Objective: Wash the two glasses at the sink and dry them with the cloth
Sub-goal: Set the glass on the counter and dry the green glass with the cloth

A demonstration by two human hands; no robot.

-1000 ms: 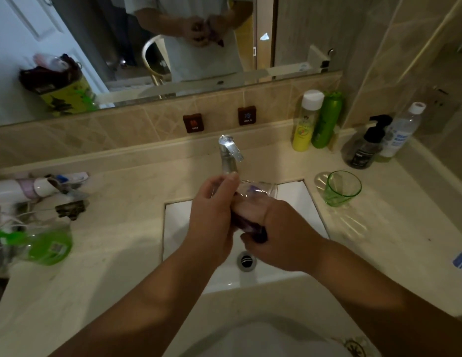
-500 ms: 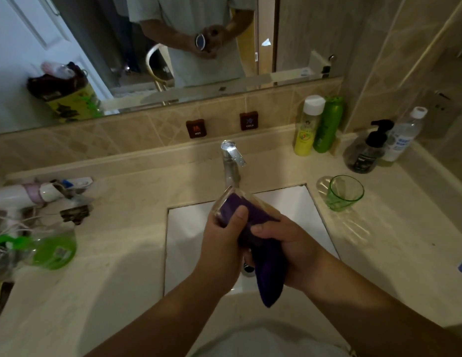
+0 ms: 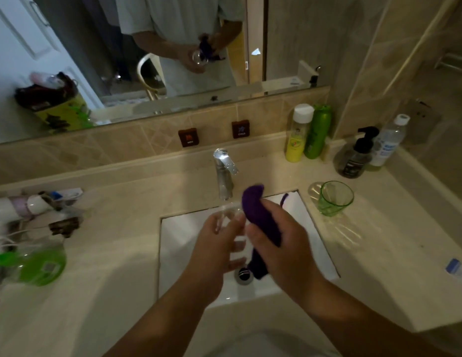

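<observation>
Over the sink (image 3: 188, 243), my left hand (image 3: 214, 243) curled its fingers (image 3: 237, 219) round the clear glass (image 3: 228, 215); my right hand (image 3: 279, 243) gripped the purple cloth (image 3: 258, 215); green glass (image 3: 334, 198) stood on the surface (image 3: 379, 243).

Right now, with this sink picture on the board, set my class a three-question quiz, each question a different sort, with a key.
1. True or false: the green glass stands inside the sink basin.
2. Which hand grips the purple cloth? A) left hand B) right hand C) neither
3. Fill in: the left hand holds a ____ glass over the basin.

Key
1. False: it stands on the counter, right of the basin.
2. B.
3. Clear: the clear glass, below the tap.
</observation>
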